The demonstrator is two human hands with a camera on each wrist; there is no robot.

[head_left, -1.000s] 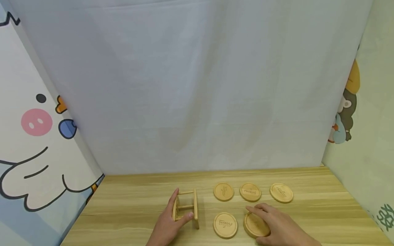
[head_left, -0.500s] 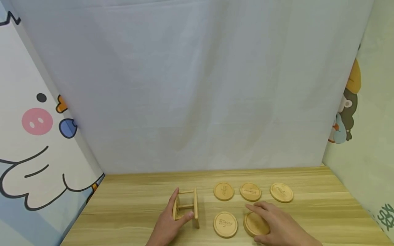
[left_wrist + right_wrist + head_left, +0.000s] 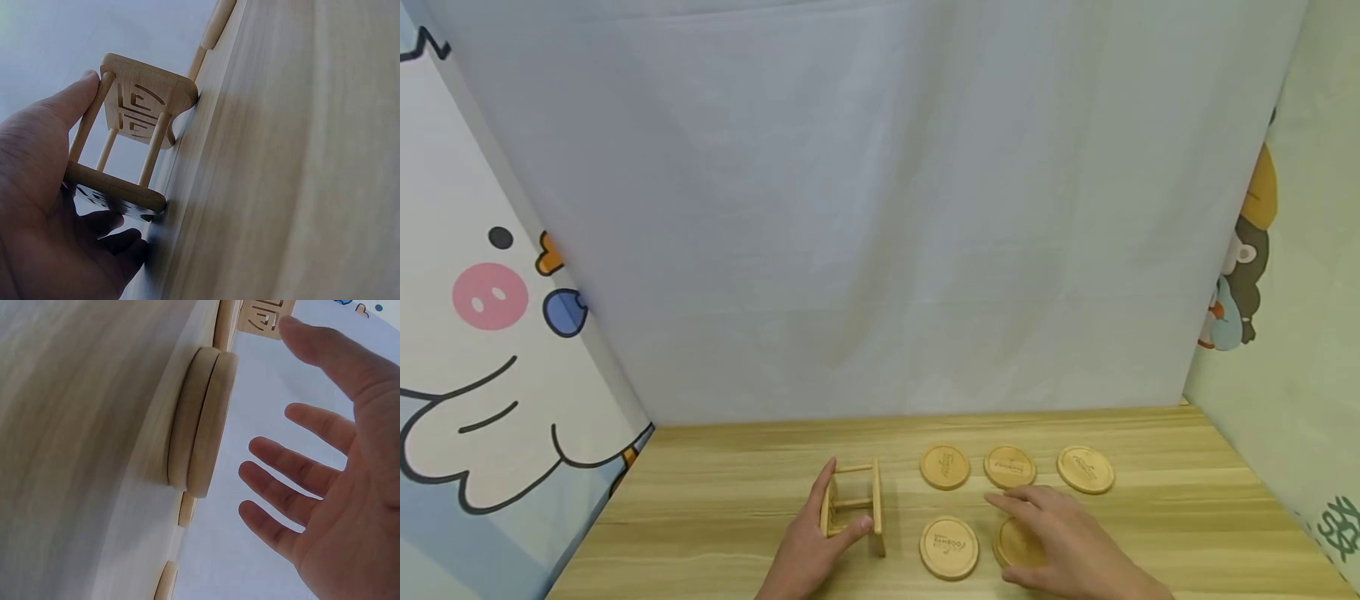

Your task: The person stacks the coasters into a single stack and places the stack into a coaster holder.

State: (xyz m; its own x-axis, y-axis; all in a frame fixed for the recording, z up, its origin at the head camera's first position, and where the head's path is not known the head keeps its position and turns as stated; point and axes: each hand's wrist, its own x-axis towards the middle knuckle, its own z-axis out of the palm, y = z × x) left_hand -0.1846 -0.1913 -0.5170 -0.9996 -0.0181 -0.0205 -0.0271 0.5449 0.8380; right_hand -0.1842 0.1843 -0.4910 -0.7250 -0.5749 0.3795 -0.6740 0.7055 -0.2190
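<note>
My left hand (image 3: 805, 542) grips a small bamboo coaster holder (image 3: 877, 508), thumb on one side and fingers on the other. In the left wrist view, the holder (image 3: 150, 94) shows cut-out end panels joined by thin rods, and it stands on the table. My right hand (image 3: 1063, 537) hovers over a stack of two round bamboo coasters (image 3: 1017, 546), partly covering it. From the right wrist, the fingers look spread and apart from the stacked coasters (image 3: 203, 422). Left of that stack lies a single coaster (image 3: 949, 547) with printed lettering.
Behind the stack, a row of three coasters lies flat: left coaster (image 3: 945, 467), middle coaster (image 3: 1010, 467) and right coaster (image 3: 1086, 469). The wood-grain table (image 3: 722, 500) ends at a pale cloth (image 3: 880, 250). Cartoon-printed panels (image 3: 490, 350) flank both sides.
My right hand has shifted slightly left over the stacked coasters, and its thumb has come forward from their near edge. My left hand and the coaster holder have stayed put.
</note>
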